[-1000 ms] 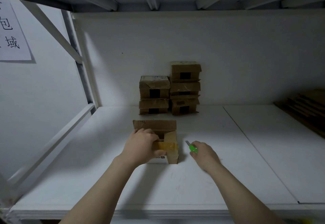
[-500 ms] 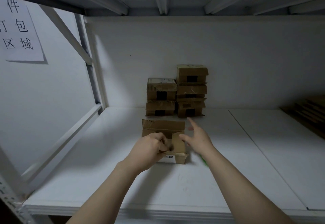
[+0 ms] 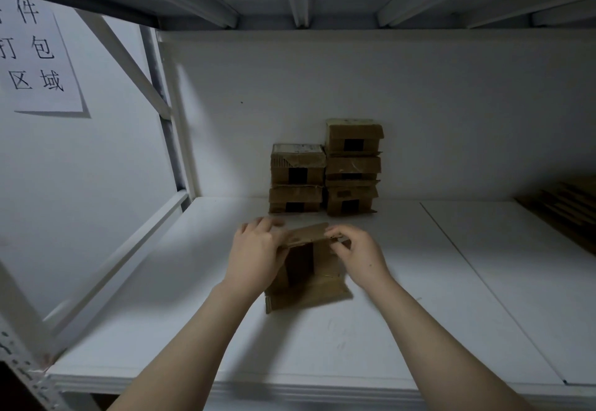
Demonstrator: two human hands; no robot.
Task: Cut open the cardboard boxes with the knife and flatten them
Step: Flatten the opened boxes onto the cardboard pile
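Observation:
An opened brown cardboard box [image 3: 309,285] stands on the white shelf [image 3: 322,339] in front of me, its flaps spread. My left hand [image 3: 254,252] grips the box's left side and top flap. My right hand [image 3: 358,249] pinches the right end of the same top flap. The green knife is not visible; my right forearm may be covering it. Behind, against the back wall, stand two stacks of closed taped boxes: a left stack [image 3: 296,178] of two and a right stack [image 3: 351,167] of three.
Flattened cardboard [image 3: 564,204] lies at the shelf's far right. A white upright and diagonal brace [image 3: 129,55] frame the left side, with a paper sign [image 3: 35,59] on the wall. A seam [image 3: 458,249] divides the shelf boards. Another shelf hangs overhead.
My right hand set down the green knife and came over to the box. Both hands now hold the top flap, and the box has been opened out and turned.

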